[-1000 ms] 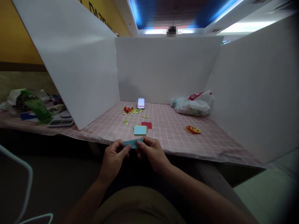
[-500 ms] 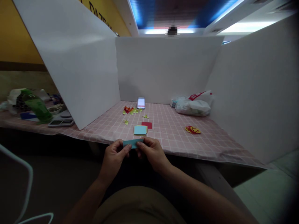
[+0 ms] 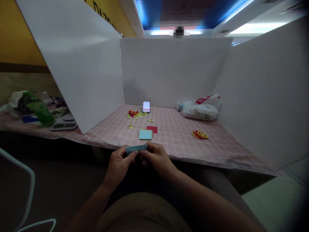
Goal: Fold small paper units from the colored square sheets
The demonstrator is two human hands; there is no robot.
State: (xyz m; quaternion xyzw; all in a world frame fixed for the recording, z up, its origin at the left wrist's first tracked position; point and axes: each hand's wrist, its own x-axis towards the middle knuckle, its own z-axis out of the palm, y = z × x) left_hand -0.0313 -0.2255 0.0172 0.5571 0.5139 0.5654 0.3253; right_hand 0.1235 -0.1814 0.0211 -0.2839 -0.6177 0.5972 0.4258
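A folded strip of blue paper (image 3: 136, 149) is held level between my two hands, just off the table's front edge. My left hand (image 3: 120, 162) pinches its left end, thumb in front. My right hand (image 3: 156, 158) grips the right end, with the thumb near the middle of the strip. Beyond them on the table lies a stack of paper sheets (image 3: 145, 134), light blue on top. A red paper sheet (image 3: 152, 129) sticks out behind the stack. Small yellow folded paper figures (image 3: 131, 126) and a cluster of orange-red ones (image 3: 133, 112) stand farther back.
A phone (image 3: 146, 106) stands upright at the back. To the right lie red and yellow cut-out pieces (image 3: 200, 134) and a white plastic bag (image 3: 200, 109). White panels (image 3: 173, 71) enclose the checked tablecloth (image 3: 173, 141). Outside the left panel are a green bottle (image 3: 40, 109) and a scale (image 3: 64, 125).
The blue strip has tilted in my fingers and its face looks darker. Both thumbs have shifted slightly along its lower edge. Things on the table have stayed in place.
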